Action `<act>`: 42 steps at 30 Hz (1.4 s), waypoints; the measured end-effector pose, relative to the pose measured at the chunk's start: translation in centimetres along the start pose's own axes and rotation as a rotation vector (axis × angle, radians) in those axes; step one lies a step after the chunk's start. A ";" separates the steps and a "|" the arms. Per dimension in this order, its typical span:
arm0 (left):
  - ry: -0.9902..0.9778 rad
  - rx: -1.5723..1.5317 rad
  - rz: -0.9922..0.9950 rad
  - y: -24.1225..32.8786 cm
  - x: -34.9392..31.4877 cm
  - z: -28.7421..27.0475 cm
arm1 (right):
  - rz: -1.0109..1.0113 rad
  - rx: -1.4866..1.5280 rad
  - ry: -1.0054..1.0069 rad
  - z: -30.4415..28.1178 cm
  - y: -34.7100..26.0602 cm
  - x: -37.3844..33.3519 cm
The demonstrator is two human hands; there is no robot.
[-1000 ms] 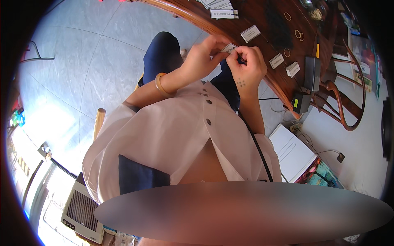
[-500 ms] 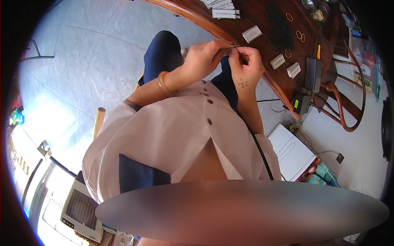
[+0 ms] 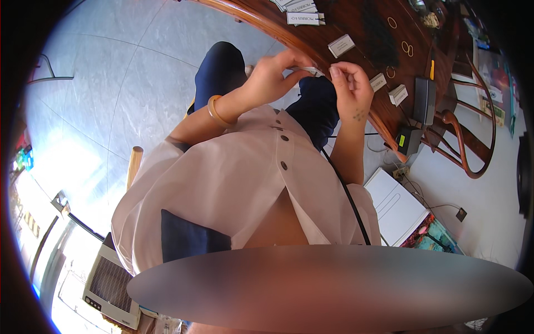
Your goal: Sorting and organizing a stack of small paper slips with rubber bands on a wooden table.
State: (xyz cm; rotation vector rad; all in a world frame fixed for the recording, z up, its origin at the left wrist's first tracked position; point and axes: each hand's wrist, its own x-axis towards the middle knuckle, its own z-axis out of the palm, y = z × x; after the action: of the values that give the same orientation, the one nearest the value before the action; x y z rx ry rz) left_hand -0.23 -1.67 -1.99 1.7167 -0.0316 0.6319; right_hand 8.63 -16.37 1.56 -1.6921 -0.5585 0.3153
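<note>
My left hand [image 3: 273, 77], with a bangle at the wrist, grips a small white tag [image 3: 313, 70] between thumb and fingers over my lap. Just right of the tag, my right hand [image 3: 354, 86] is raised with thumb and forefinger pressed together. Whatever it pinches is too small to make out. Beyond my hands, a stack of white tags [image 3: 340, 46] lies on the dark wooden table [image 3: 311, 42]. Fanned tags with black strings [image 3: 305, 18] sit farther off, and a dark heap of what looks like strings [image 3: 381, 36] lies to their right.
Two more tag stacks, one flat [image 3: 377, 82] and one blocky [image 3: 398, 95], lie near the table's right edge. Rubber bands [image 3: 408, 49] are scattered behind them. A black box [image 3: 424, 100] stands at the right, before a wooden chair [image 3: 470, 147]. A black cable [image 3: 347, 192] crosses beside my right arm.
My hands have parted: the right has moved right, away from the tag. The left has turned slightly, and the tag's white face now shows more.
</note>
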 end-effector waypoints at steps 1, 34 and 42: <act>-0.070 -0.021 0.021 0.2 0.1 -0.1 | 0.120 0.122 -0.061 -0.2 -0.6 0.1; -0.157 -0.524 -0.571 0.7 0.7 0.1 | -0.189 0.163 0.028 1.6 0.8 -0.6; -0.224 -0.745 -0.650 1.0 0.7 -0.4 | -0.075 0.277 -0.249 -0.1 0.0 -0.1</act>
State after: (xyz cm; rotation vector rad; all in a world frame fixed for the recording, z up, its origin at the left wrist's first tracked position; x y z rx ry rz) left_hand -0.17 -1.34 -0.74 0.9702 0.1172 -0.0728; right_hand 8.57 -16.57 1.55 -1.3698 -0.7248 0.5292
